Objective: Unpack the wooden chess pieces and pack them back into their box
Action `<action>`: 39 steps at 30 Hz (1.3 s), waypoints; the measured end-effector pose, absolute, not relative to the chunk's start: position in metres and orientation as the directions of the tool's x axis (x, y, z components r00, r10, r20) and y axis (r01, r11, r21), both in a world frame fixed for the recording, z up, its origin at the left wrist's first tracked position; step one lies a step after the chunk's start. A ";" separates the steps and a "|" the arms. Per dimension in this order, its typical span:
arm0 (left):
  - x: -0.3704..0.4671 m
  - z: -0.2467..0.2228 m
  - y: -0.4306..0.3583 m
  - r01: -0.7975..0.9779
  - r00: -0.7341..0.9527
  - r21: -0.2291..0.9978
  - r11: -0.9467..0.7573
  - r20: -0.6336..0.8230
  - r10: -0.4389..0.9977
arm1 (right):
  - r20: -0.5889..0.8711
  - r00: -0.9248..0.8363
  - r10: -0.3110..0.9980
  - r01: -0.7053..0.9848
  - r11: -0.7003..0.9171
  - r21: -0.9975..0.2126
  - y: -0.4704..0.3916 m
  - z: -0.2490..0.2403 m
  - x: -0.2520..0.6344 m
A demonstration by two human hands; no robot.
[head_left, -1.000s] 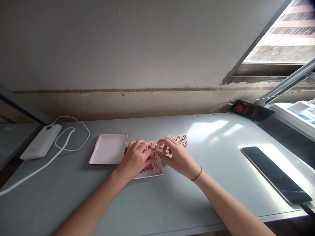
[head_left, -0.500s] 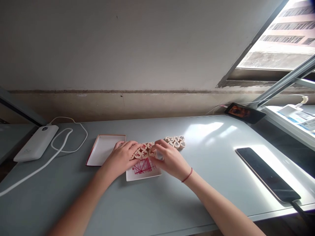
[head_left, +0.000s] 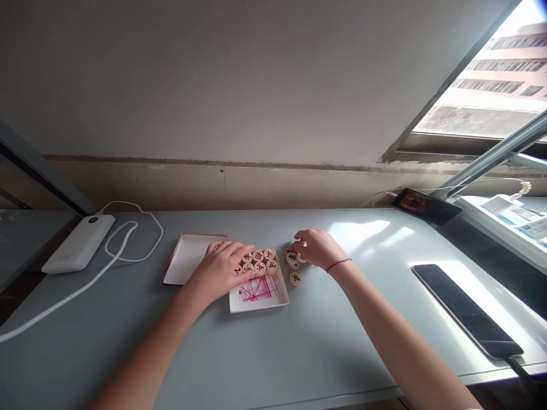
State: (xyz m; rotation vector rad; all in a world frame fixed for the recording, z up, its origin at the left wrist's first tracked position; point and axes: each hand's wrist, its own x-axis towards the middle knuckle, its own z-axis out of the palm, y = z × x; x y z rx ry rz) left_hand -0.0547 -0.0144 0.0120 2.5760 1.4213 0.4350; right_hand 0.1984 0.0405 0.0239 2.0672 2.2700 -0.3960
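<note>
Round wooden Chinese chess pieces with red characters (head_left: 259, 267) stand in two rows at the far end of a shallow white box (head_left: 280, 299) with red lines printed on its floor. My left hand (head_left: 222, 265) is around the left end of these rows, thumb on the near side and fingers over the far side. To the right of the box is a small cluster of Chinese chess pieces with black characters (head_left: 292, 257). My right hand (head_left: 319, 249) curls its fingers over that cluster and hides part of it. One black-lettered piece (head_left: 295, 278) lies apart, nearer me.
The shallow box lid (head_left: 188, 256) lies left of the box. A white power bank (head_left: 79, 244) with a looping cable is at the far left. One phone (head_left: 465, 310) lies on the right; another phone (head_left: 423, 206) leans by the metal frame at the back.
My right hand has left the red-lettered pieces and moved right to the black-lettered ones. Those are out of their neat rows now, one lying apart. My left hand stays at the box.
</note>
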 end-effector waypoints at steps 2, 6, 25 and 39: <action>-0.054 0.012 -0.014 0.793 0.506 0.296 -0.533 0.168 0.846 | -0.227 -0.117 0.967 0.986 0.087 -0.139 0.046 0.022 0.198; -0.053 0.012 -0.015 0.795 0.507 0.295 -0.531 0.160 0.847 | -0.221 -0.118 0.968 0.988 0.092 -0.123 0.052 0.021 0.196; -0.044 0.011 -0.019 0.713 0.519 0.276 -0.645 0.411 0.749 | -0.119 -0.300 0.947 0.704 0.135 -0.697 0.018 0.054 0.187; -0.040 0.022 -0.040 0.639 0.534 0.500 -0.585 0.259 0.805 | -0.117 -0.490 0.864 0.218 -0.009 -0.976 -0.031 0.012 0.156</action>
